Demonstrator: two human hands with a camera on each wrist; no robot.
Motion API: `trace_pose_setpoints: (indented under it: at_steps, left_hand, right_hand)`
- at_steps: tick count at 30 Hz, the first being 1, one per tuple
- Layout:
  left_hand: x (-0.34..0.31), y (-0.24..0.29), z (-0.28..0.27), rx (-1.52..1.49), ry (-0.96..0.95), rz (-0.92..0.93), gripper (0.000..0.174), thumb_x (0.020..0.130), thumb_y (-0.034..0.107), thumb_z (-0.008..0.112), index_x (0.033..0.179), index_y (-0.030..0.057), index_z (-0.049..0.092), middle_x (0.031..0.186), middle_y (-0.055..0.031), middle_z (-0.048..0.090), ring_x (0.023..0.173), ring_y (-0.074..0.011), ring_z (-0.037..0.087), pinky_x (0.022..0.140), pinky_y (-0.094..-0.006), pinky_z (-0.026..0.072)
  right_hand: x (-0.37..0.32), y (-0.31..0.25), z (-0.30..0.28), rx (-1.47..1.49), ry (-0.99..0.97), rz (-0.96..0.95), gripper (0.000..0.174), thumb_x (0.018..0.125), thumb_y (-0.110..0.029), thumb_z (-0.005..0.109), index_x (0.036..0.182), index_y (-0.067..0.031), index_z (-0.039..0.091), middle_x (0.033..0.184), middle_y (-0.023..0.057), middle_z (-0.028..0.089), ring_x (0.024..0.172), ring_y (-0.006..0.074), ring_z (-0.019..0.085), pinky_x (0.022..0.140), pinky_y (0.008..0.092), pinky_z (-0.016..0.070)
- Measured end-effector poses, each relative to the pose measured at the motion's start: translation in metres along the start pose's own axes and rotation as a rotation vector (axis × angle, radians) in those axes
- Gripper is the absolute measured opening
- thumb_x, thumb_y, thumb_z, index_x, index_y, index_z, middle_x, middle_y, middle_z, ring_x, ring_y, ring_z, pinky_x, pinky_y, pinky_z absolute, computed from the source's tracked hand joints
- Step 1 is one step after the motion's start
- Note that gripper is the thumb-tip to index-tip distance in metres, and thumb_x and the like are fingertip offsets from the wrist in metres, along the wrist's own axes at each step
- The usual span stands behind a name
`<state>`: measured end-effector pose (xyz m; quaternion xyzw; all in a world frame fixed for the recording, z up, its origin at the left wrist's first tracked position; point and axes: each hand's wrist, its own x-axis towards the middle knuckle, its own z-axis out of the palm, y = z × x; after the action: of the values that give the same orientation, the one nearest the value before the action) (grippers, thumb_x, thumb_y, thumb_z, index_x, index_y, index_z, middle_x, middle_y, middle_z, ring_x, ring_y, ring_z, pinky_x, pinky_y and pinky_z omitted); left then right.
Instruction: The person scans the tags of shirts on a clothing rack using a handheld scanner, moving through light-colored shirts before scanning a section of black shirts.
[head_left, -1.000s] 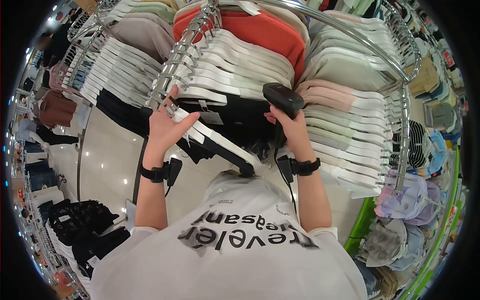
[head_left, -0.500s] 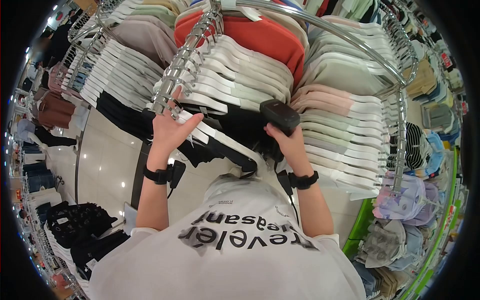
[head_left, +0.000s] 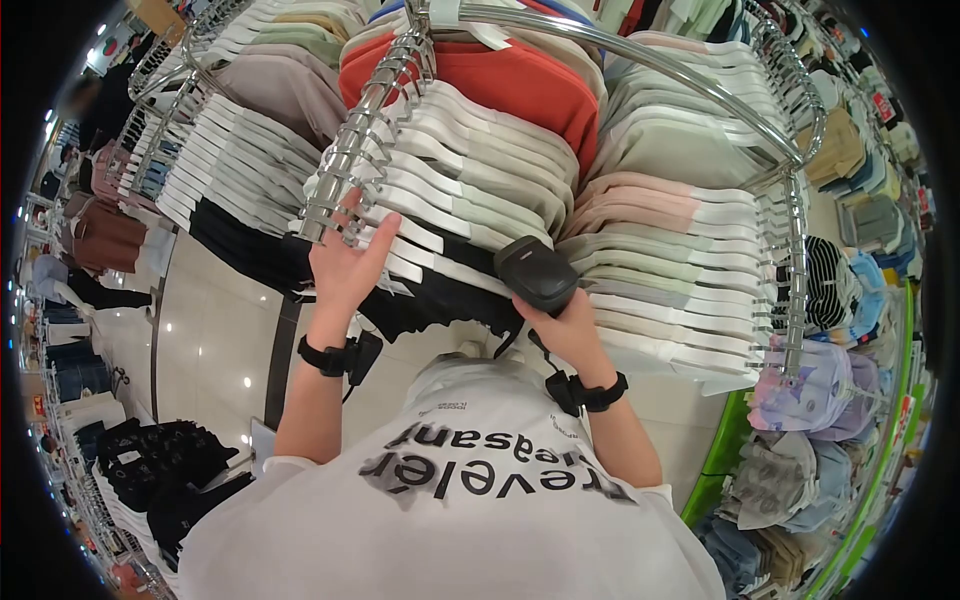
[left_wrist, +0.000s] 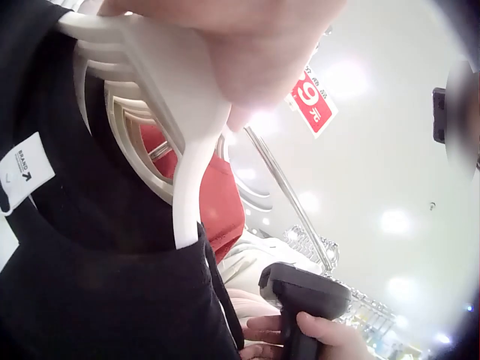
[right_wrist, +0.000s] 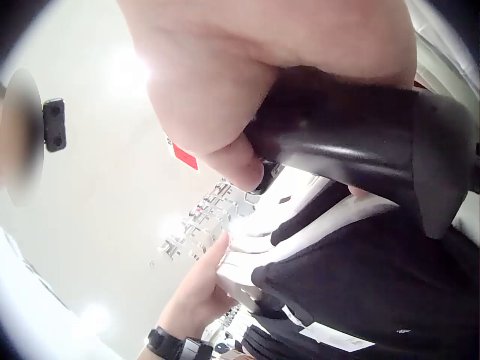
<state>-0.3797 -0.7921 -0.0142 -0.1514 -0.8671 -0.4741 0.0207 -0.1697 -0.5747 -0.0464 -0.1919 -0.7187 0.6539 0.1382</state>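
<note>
My left hand (head_left: 345,255) lies with straight fingers against the white hangers (head_left: 450,200) at the end of a chrome rail (head_left: 350,140). In the left wrist view the left hand (left_wrist: 247,52) rests on top of a white hanger (left_wrist: 187,187) that carries a black garment (left_wrist: 90,285) with a small white label (left_wrist: 22,169). My right hand (head_left: 565,320) grips a black handheld scanner (head_left: 535,272), its head close over the black garments (head_left: 440,300). The scanner (right_wrist: 360,142) fills the right wrist view, and the left hand (right_wrist: 199,289) shows behind it at the hangers.
A red garment (head_left: 520,70) hangs further along the rail. A curved rack (head_left: 790,150) of pale garments stands to the right, with a striped top (head_left: 835,290) beyond it. Black folded clothes (head_left: 160,450) lie lower left beside the glossy floor (head_left: 210,320). Folded clothes fill a green-edged shelf (head_left: 800,480).
My right hand has brought the scanner down and to the left, closer to the black garments. The left hand stays at the hangers and has shifted slightly.
</note>
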Motion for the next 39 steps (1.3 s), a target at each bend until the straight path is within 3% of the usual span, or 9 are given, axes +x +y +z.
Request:
trace_pose_setpoints:
  at_steps: [4, 6, 10, 13, 18, 28, 29, 36, 39]
  left_hand:
    - [-0.003, 0.015, 0.006, 0.048, 0.067, -0.106, 0.084, 0.083, 0.041, 0.088, 0.141, -0.0108, 0.056, 0.124, -0.0213, 0.070, 0.115, -0.0229, 0.067, 0.103, -0.0357, 0.0505]
    - [-0.003, 0.012, 0.008, -0.063, 0.068, -0.113, 0.085, 0.081, 0.038, 0.090, 0.138, -0.0155, 0.056, 0.127, -0.0224, 0.068, 0.118, -0.0232, 0.065, 0.105, -0.0367, 0.0497]
    - [0.000, 0.004, 0.006, -0.100, 0.067, -0.078, 0.088, 0.079, 0.039, 0.092, 0.140, -0.0117, 0.056, 0.131, -0.0209, 0.066, 0.114, -0.0233, 0.067, 0.094, -0.0388, 0.0575]
    - [0.000, 0.008, -0.001, -0.094, -0.027, -0.087, 0.087, 0.081, 0.033, 0.091, 0.139, -0.0182, 0.052, 0.126, -0.0215, 0.067, 0.116, -0.0228, 0.064, 0.105, -0.0358, 0.0488]
    - [0.000, 0.008, -0.002, -0.175, -0.036, -0.041, 0.082, 0.082, 0.029, 0.090, 0.139, -0.0171, 0.054, 0.128, -0.0187, 0.065, 0.114, -0.0197, 0.062, 0.102, -0.0326, 0.0480]
    - [0.003, -0.001, -0.008, -0.150, -0.108, 0.013, 0.072, 0.085, 0.024, 0.089, 0.141, -0.0084, 0.058, 0.111, -0.0087, 0.070, 0.098, -0.0101, 0.064, 0.089, -0.0235, 0.0505]
    - [0.003, -0.002, -0.008, -0.140, -0.115, 0.028, 0.072, 0.085, 0.025, 0.089, 0.141, -0.0079, 0.059, 0.110, -0.0081, 0.071, 0.096, -0.0096, 0.064, 0.087, -0.0233, 0.0508]
    - [0.001, -0.009, -0.010, -0.147, -0.109, 0.037, 0.070, 0.086, 0.024, 0.088, 0.141, -0.0076, 0.058, 0.106, -0.0061, 0.072, 0.092, -0.0081, 0.064, 0.084, -0.0233, 0.0519]
    - [0.000, -0.007, -0.013, -0.104, -0.119, 0.022, 0.069, 0.086, 0.023, 0.087, 0.141, -0.0080, 0.058, 0.103, -0.0056, 0.071, 0.090, -0.0081, 0.064, 0.083, -0.0232, 0.0520]
  right_hand:
    - [-0.003, 0.002, 0.002, -0.086, -0.095, 0.005, 0.039, 0.084, -0.012, 0.083, 0.118, 0.0018, 0.070, 0.099, 0.0108, 0.077, 0.087, 0.0168, 0.068, 0.084, 0.0329, 0.0551]
    - [-0.004, -0.006, 0.005, -0.113, -0.086, -0.165, 0.045, 0.080, -0.013, 0.085, 0.119, 0.0021, 0.068, 0.099, 0.0144, 0.076, 0.086, 0.0234, 0.070, 0.084, 0.0345, 0.0560]
    - [-0.005, -0.007, 0.004, -0.177, -0.089, -0.200, 0.046, 0.078, -0.008, 0.087, 0.119, 0.0007, 0.069, 0.102, 0.0125, 0.075, 0.088, 0.0156, 0.067, 0.086, 0.0325, 0.0546]
    - [0.005, -0.012, -0.006, -0.185, -0.213, -0.083, 0.044, 0.080, -0.013, 0.086, 0.117, 0.0023, 0.069, 0.102, 0.0141, 0.076, 0.089, 0.0211, 0.069, 0.086, 0.0340, 0.0556]
    - [0.029, 0.007, -0.006, 0.201, 0.052, 0.041, 0.033, 0.089, -0.015, 0.082, 0.115, 0.0012, 0.070, 0.098, 0.0023, 0.074, 0.089, 0.0096, 0.061, 0.082, 0.0303, 0.0516]
    - [0.055, 0.022, -0.014, 0.177, 0.059, 0.062, 0.032, 0.091, -0.021, 0.082, 0.112, 0.0017, 0.072, 0.096, 0.0016, 0.073, 0.087, 0.0096, 0.061, 0.079, 0.0290, 0.0504]
    - [0.062, 0.026, -0.016, 0.179, 0.054, 0.060, 0.025, 0.095, -0.014, 0.077, 0.114, 0.0000, 0.071, 0.101, 0.0033, 0.073, 0.088, 0.0127, 0.068, 0.080, 0.0299, 0.0551]
    - [0.097, 0.005, -0.031, 0.402, -0.011, 0.235, 0.042, 0.095, -0.016, 0.076, 0.132, -0.0013, 0.062, 0.118, 0.0060, 0.070, 0.101, 0.0152, 0.068, 0.085, 0.0339, 0.0594]
    - [0.103, -0.001, -0.028, 0.404, 0.020, 0.224, 0.039, 0.090, -0.022, 0.083, 0.120, -0.0018, 0.067, 0.108, 0.0036, 0.069, 0.089, 0.0140, 0.066, 0.078, 0.0292, 0.0563]
